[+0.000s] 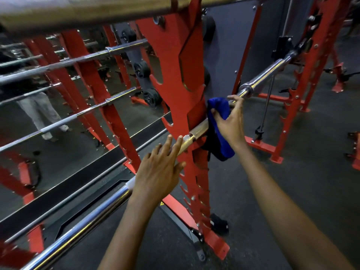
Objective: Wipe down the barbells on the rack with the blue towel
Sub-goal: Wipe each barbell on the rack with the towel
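Right of the red upright [183, 84] the right hand [231, 123], fingers apparently curled, wraps the blue towel [217, 112] round the barbell [196, 131] to wipe it; the left hand [158, 172] steadies it with straight fingers.

Dim light is prevailing; glare is streaking the long chrome steel barbell [78, 229], blur is smearing the thick brass-coloured top bar [78, 14], edges are bowing

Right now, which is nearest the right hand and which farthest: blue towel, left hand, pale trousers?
1. Blue towel, held in the right hand.
2. Left hand, lower left, on the bar.
3. Pale trousers, far left, background.
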Tool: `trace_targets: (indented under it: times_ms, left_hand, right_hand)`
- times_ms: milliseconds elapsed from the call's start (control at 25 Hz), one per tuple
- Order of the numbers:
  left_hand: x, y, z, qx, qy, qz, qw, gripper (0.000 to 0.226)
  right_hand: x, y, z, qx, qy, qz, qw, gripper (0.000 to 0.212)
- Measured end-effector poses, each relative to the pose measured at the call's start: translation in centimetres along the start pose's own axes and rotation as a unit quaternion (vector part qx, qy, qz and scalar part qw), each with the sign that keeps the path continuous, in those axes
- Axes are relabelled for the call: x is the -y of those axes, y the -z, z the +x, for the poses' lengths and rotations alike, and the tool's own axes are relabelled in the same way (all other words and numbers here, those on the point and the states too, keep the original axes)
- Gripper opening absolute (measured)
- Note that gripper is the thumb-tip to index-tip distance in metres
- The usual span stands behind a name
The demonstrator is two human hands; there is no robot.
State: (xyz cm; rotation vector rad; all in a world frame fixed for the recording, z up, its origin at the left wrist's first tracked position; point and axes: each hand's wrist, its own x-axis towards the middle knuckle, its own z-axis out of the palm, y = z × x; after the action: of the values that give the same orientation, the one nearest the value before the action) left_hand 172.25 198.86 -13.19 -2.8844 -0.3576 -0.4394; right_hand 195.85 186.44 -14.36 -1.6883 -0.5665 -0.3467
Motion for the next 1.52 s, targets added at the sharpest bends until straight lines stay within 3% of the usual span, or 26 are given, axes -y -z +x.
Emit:
trace_targets:
  times_ms: [80, 240, 320, 480, 600, 800, 880, 1000, 1080, 1160, 1240, 1320, 1360, 1520]
  left_hand:
    - [-0.4, -0.1, 0.8, 0.005, 0.004, -0.011, 1.0, 0.073]
    - [-1.0, -0.5, 2.1, -0.025, 0.011, -0.02, 0.999, 0.072]
    - [-1.1, -0.6, 2.0, -0.03, 0.019, -0.014, 0.999, 0.072]
    - [-1.6, -0.4, 3.0, 0.027, 0.032, 0.0, 0.999, 0.076]
    - [-1.8, -0.9, 3.9, 0.0, 0.022, 0.009, 1.0, 0.069]
    - [-2.9, -1.5, 3.4, -0.086, 0.05, 0.033, 0.995, 0.052]
    - [-3.1, -1.4, 3.5, -0.094, 0.062, 0.036, 0.993, 0.049]
    - [-3.4, -1.3, 3.4, -0.106, 0.072, 0.037, 0.991, 0.046]
    - [-3.5, -1.3, 3.4, -0.113, 0.076, 0.036, 0.99, 0.045]
    - [-3.6, -1.1, 3.5, -0.115, 0.079, 0.038, 0.99, 0.045]
    - [-3.7, -1.1, 3.4, -0.116, 0.079, 0.049, 0.989, 0.045]
    - [-3.7, -0.8, 3.5, -0.116, 0.082, 0.056, 0.988, 0.046]
    - [-3.7, -0.8, 3.6, -0.114, 0.081, 0.053, 0.989, 0.047]
    - [-3.6, -1.0, 3.5, -0.115, 0.082, 0.074, 0.987, 0.049]
  right_hand:
    - [0.4, -1.2, -0.3, -0.001, 0.015, -0.028, 0.999, 0.05]
    - [-1.1, 0.8, -1.6, 0.182, 0.079, 0.018, 0.98, 0.044]
    - [-2.6, 1.8, -0.8, 0.224, 0.089, 0.009, 0.971, 0.048]
    - [-3.6, 0.1, 1.9, 0.131, 0.115, -0.02, 0.984, 0.052]
    - [-2.7, -1.9, 1.2, 0.028, 0.108, 0.031, 0.993, 0.049]
    - [-3.7, -1.2, 1.2, 0.085, 0.207, 0.02, 0.974, 0.044]
    - [-4.4, -0.7, 3.0, 0.016, 0.161, 0.03, 0.986, 0.038]
    - [-3.4, -2.7, 1.8, -0.106, -0.018, 0.104, 0.989, 0.04]
    - [-1.9, -4.5, -0.5, -0.168, -0.122, 0.211, 0.955, 0.043]
    - [-0.4, -5.2, -1.2, -0.228, -0.215, 0.329, 0.891, 0.039]
    - [-0.5, -5.5, 0.2, -0.279, -0.326, 0.42, 0.8, 0.029]
    - [-1.6, -5.5, 2.0, -0.202, -0.402, 0.561, 0.695, 0.03]
    - [-2.8, -5.5, 2.7, -0.157, -0.428, 0.573, 0.681, 0.038]
    - [-5.3, -4.6, 2.2, -0.028, -0.435, 0.585, 0.684, 0.045]
